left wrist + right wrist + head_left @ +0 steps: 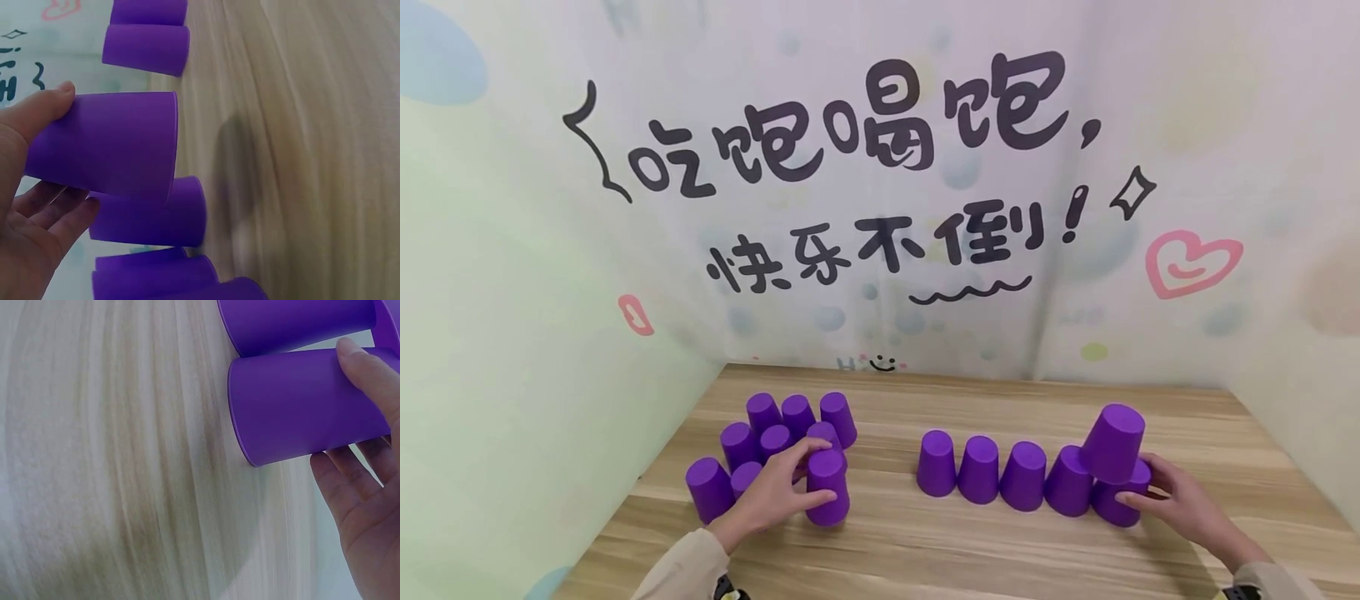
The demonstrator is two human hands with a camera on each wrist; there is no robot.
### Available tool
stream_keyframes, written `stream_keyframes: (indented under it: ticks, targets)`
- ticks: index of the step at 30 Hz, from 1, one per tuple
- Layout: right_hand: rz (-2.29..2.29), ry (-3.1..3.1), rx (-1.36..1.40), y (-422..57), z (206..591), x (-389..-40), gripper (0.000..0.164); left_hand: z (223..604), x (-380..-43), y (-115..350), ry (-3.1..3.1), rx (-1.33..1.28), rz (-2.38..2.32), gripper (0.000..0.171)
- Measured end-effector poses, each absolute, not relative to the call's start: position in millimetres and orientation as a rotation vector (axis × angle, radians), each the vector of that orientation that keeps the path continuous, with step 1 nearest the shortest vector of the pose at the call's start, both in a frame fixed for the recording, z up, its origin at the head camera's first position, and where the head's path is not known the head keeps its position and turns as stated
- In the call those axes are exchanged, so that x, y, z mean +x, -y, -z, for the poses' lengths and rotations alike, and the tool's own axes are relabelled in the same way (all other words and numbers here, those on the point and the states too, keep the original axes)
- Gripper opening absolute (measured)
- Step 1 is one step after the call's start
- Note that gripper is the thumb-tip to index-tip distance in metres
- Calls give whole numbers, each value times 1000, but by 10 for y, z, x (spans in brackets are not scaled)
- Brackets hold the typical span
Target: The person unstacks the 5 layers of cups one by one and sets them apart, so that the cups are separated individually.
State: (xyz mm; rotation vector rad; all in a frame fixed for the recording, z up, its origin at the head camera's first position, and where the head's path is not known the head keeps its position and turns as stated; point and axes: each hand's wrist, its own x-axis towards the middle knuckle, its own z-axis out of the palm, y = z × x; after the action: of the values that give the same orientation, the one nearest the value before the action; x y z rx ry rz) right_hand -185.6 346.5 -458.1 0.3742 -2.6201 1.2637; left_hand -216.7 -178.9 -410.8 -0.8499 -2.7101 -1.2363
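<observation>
My left hand grips an upside-down purple cup between thumb and fingers. In the left wrist view this cup is off the wooden table, with a shadow below its rim. Behind it stands a cluster of several more upturned purple cups, partly hidden by the hand. To the right, my right hand holds the end cup of a row, thumb on the near side and fingers behind. Another upturned cup sits atop the last two cups of that row, slightly tilted in the head view.
The row's other cups stand side by side on the wooden table. A printed white curtain with black lettering rises behind the table's back edge, and pale panels flank both sides.
</observation>
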Motion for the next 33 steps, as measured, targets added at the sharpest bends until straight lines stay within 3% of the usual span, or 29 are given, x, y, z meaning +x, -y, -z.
stream_keyframes:
  ticks: [14, 33]
  targets:
    - [-1247, 2609, 384, -3471, 4602, -1845, 52, 4358, -2111, 1912, 2757, -755, 1125, 52]
    - [-1254, 2620, 370, -3469, 4584, -1850, 53, 4401, -2089, 1969, 2737, -671, 970, 57]
